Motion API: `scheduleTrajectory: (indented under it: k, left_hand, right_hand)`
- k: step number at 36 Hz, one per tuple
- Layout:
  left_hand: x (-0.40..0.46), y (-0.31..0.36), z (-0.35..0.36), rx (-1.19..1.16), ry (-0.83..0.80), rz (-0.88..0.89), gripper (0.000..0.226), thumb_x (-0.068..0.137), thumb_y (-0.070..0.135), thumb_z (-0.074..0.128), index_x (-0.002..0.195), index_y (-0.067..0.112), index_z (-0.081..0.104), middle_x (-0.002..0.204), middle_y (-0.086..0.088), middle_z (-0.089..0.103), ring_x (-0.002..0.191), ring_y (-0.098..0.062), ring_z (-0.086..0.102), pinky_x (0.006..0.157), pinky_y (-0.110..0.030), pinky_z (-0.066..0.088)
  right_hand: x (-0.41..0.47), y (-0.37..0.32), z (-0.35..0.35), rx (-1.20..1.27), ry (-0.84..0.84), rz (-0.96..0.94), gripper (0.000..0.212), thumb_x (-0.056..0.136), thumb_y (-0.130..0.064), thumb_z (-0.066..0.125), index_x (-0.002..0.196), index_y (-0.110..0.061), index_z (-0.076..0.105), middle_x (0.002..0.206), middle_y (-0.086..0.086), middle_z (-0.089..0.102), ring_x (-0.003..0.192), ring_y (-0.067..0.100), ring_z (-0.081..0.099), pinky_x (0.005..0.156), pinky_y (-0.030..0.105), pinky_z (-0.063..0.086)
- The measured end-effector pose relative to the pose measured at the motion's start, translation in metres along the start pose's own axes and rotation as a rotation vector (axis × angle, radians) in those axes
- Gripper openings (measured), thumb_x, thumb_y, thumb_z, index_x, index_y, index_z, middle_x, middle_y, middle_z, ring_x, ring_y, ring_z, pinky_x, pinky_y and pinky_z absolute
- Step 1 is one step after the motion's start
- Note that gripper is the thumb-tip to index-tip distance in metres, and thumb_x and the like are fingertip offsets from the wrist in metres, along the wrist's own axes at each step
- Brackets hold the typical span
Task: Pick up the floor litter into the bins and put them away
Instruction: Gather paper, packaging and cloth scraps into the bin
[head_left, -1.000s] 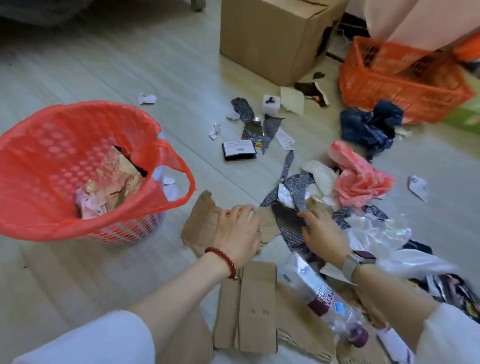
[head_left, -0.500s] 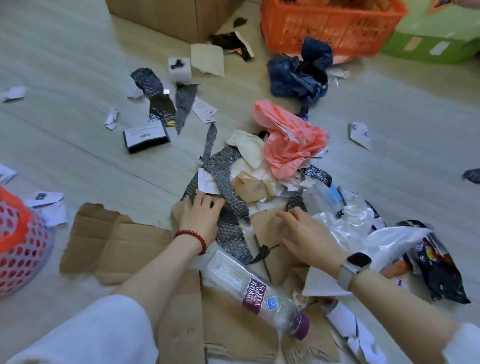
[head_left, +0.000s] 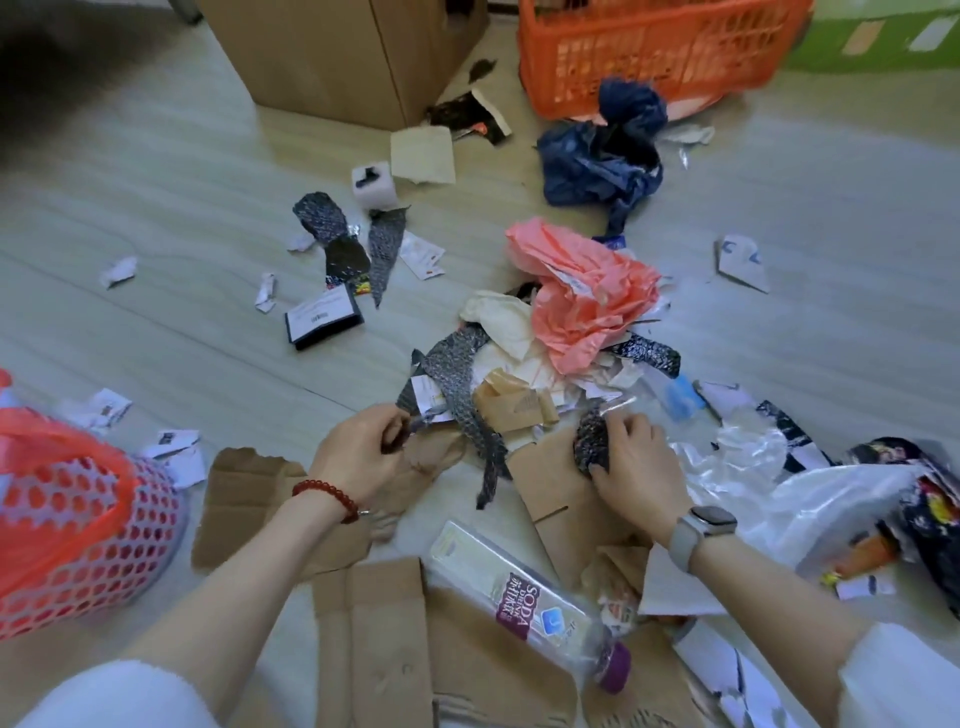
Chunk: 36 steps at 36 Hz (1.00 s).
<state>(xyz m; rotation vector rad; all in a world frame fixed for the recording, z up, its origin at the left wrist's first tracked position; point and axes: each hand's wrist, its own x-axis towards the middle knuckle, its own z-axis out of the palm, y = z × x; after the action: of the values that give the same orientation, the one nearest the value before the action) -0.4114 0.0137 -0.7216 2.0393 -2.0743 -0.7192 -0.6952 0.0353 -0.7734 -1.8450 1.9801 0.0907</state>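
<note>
Grip check: your left hand (head_left: 363, 457) has fingers curled, pinching a dark patterned strip (head_left: 457, 395) together with a torn brown cardboard edge. Your right hand (head_left: 636, 467) is clenched around a wad of the same dark patterned material (head_left: 592, 441), pressed against a cardboard piece (head_left: 545, 473).

Litter sits mostly in a pile just beyond your hands: pink crumpled plastic (head_left: 582, 296) on top, cream paper (head_left: 498, 317) beside it, tan scraps and white slips underneath. Clear plastic film (head_left: 753, 457) spreads right of your right hand, with a dark snack wrapper (head_left: 930, 514) at the far right edge. Soda bottle (head_left: 524, 597) with a purple cap lies on its side between your forearms, on flattened cardboard (head_left: 384, 644). More cardboard (head_left: 244, 493) lies under your left wrist.

Bin (head_left: 78, 519), a white mesh basket lined with a red bag, stands at the left edge, well apart from the pile, with white paper scraps (head_left: 171, 447) on the floor next to it.

Farther out: small black-and-white box (head_left: 322, 317), more dark strips (head_left: 322, 218), white foam block (head_left: 374, 182), blue crumpled bag (head_left: 602, 156). Orange crate (head_left: 649, 47) and big cardboard box (head_left: 337, 52) sit at the top.

You're wearing a red bead bracelet (head_left: 324, 496) on the left wrist, a watch (head_left: 701, 530) on the right.
</note>
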Motion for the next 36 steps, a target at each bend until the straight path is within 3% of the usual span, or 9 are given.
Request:
scheduleTrajectory:
  k: [2,5,11,16,20,24,27,31,36]
  left_hand:
    - [0.002,-0.003,-0.011,-0.013,0.003,-0.015,0.004,0.076,0.010,0.054,0.076,0.013,0.051,0.075,-0.011,0.060,0.076,-0.036,0.056,0.065,-0.043,0.046]
    - [0.004,-0.004,-0.022,0.009,-0.025,-0.016,0.034,0.077,-0.005,0.047,0.074,0.026,0.033,0.084,-0.014,0.062,0.074,-0.034,0.054,0.061,-0.038,0.042]
    - [0.005,0.006,-0.040,0.188,-0.100,0.052,0.051,0.078,-0.007,0.035,0.116,0.025,0.050,0.111,-0.003,0.060,0.096,-0.033,0.056,0.075,-0.038,0.046]
    - [0.015,0.007,-0.049,0.176,-0.136,0.071,0.025,0.086,0.026,0.036,0.093,0.019,0.059,0.097,-0.006,0.053,0.095,-0.029,0.053,0.076,-0.033,0.040]
    - [0.021,0.002,-0.051,0.098,-0.121,0.051,0.048,0.073,0.064,0.043,0.070,0.017,0.049,0.080,-0.001,0.040,0.074,-0.022,0.048,0.068,-0.032,0.036]
    - [0.036,-0.012,-0.053,0.079,-0.056,0.062,0.033,0.080,0.008,0.059,0.061,0.019,0.035,0.078,0.001,0.030,0.072,-0.025,0.042,0.063,-0.029,0.030]
    - [0.044,-0.028,-0.056,-0.013,-0.016,0.065,0.039,0.074,-0.014,0.045,0.063,0.021,0.032,0.087,-0.004,0.030,0.071,-0.025,0.039,0.065,-0.030,0.034]
    - [0.048,-0.055,-0.055,-0.112,0.002,-0.011,0.033,0.071,-0.019,0.038,0.078,0.013,0.044,0.097,-0.006,0.030,0.077,-0.026,0.044,0.072,-0.031,0.040]
    - [0.041,-0.076,-0.043,-0.181,-0.031,-0.078,0.039,0.075,-0.019,0.038,0.096,0.011,0.052,0.114,-0.011,0.038,0.098,-0.030,0.049,0.088,-0.034,0.043]
  right_hand:
    - [0.000,-0.003,0.001,-0.067,-0.045,0.000,0.068,0.081,-0.038,0.058,0.136,-0.015,0.025,0.124,0.014,0.039,0.112,0.034,0.041,0.083,0.043,0.045]
    - [0.001,-0.008,0.003,-0.106,-0.058,0.007,0.068,0.080,-0.034,0.059,0.135,-0.019,0.023,0.123,0.014,0.037,0.111,0.033,0.042,0.076,0.042,0.047]
    - [0.004,-0.012,0.005,-0.021,-0.009,-0.013,0.036,0.088,-0.003,0.034,0.123,-0.009,0.039,0.118,0.015,0.045,0.107,0.031,0.044,0.070,0.035,0.042]
    - [0.002,-0.030,-0.019,0.233,0.153,0.002,0.023,0.090,-0.009,0.040,0.106,-0.006,0.055,0.111,0.015,0.057,0.094,0.033,0.056,0.067,0.033,0.042]
    - [-0.001,-0.057,-0.052,0.752,0.203,0.072,0.030,0.090,-0.002,0.038,0.115,-0.007,0.055,0.094,0.008,0.058,0.082,0.027,0.053,0.070,0.035,0.044]
    - [-0.003,-0.083,-0.067,0.943,0.212,0.116,0.040,0.089,0.008,0.030,0.107,-0.009,0.061,0.100,0.004,0.056,0.082,0.018,0.054,0.066,0.020,0.052]
    - [0.004,-0.100,-0.063,0.874,0.161,0.120,0.033,0.089,0.007,0.031,0.092,-0.003,0.062,0.087,0.006,0.055,0.082,0.017,0.051,0.061,0.014,0.043]
    - [0.015,-0.122,-0.052,0.710,0.077,0.078,0.034,0.090,-0.016,0.047,0.058,-0.009,0.039,0.054,0.002,0.035,0.051,0.015,0.033,0.051,0.029,0.026]
    - [0.023,-0.155,-0.051,0.309,0.125,0.019,0.033,0.084,-0.027,0.061,0.064,-0.011,0.040,0.055,0.004,0.040,0.049,0.018,0.037,0.047,0.029,0.027]
